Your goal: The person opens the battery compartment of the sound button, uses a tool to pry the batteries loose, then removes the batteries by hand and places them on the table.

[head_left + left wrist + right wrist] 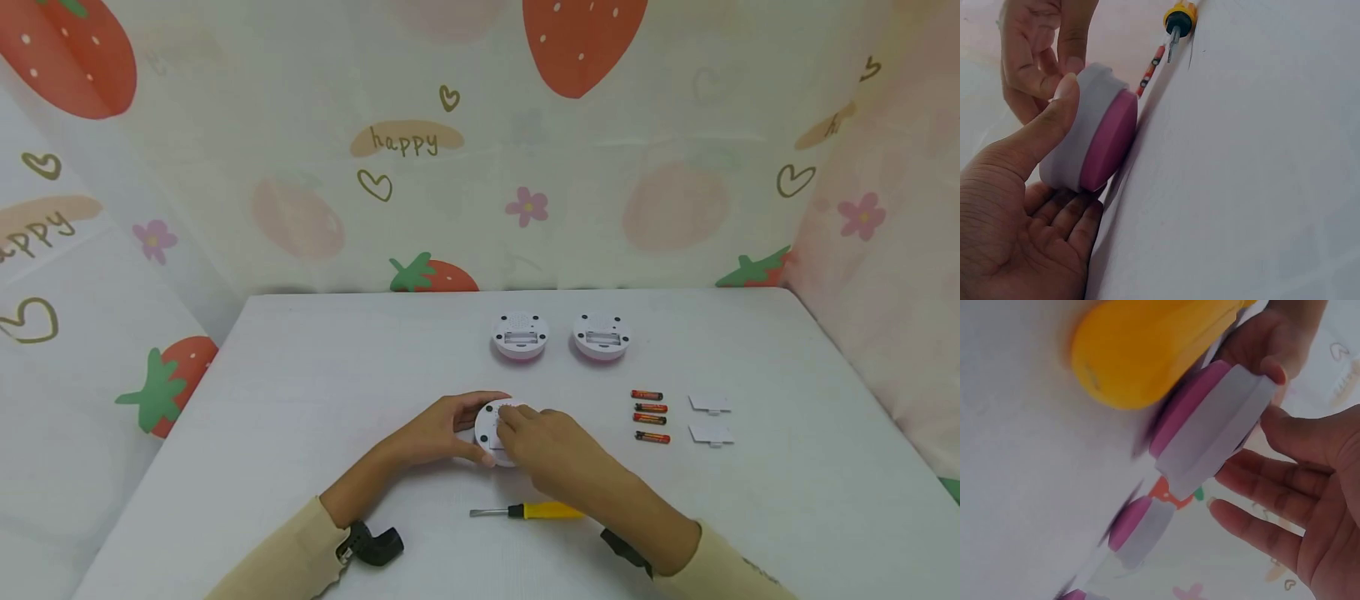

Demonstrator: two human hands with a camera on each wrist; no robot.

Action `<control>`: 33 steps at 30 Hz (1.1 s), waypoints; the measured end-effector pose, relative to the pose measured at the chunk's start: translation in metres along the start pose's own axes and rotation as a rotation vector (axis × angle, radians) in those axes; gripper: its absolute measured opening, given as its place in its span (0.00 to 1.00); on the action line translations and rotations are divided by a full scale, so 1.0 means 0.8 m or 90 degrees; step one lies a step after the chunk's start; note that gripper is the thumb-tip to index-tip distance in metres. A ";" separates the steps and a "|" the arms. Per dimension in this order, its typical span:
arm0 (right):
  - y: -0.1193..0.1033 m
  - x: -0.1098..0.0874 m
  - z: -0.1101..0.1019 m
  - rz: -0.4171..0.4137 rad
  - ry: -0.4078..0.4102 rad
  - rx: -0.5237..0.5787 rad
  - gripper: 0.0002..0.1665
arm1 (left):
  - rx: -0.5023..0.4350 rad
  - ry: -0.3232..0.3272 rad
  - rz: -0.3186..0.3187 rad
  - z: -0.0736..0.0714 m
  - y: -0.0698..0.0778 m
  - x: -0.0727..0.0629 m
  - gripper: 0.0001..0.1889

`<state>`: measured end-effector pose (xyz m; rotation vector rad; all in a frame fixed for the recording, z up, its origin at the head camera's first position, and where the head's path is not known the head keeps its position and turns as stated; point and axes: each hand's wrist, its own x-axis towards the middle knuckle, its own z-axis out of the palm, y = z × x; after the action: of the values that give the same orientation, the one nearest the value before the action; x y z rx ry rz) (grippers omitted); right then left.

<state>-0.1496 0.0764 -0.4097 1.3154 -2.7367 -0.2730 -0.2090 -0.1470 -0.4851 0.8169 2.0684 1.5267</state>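
Observation:
A round device with a white, black-footed face and a pink underside stands low over the table, face up. My left hand grips its rim, the thumb on the near side and the fingers round the far side. My right hand reaches over the face; its thumb and fingertips touch the device around the battery cover area, which they partly hide. In the right wrist view the right hand's other fingers stretch out loosely beside the device. A yellow-handled screwdriver lies in front, its handle end under the right forearm.
Two more round devices lie at the back with battery slots uncovered. On the right, several red-and-black batteries form a column, next to two white battery covers. A patterned cloth hangs behind the white table.

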 end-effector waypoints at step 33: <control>0.012 -0.001 -0.001 0.012 -0.013 0.100 0.22 | -0.015 -0.002 0.001 -0.001 -0.003 0.000 0.46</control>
<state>-0.1567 0.0825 -0.4066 1.3284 -2.8369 -0.0724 -0.2100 -0.1482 -0.4867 0.8121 2.0441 1.5467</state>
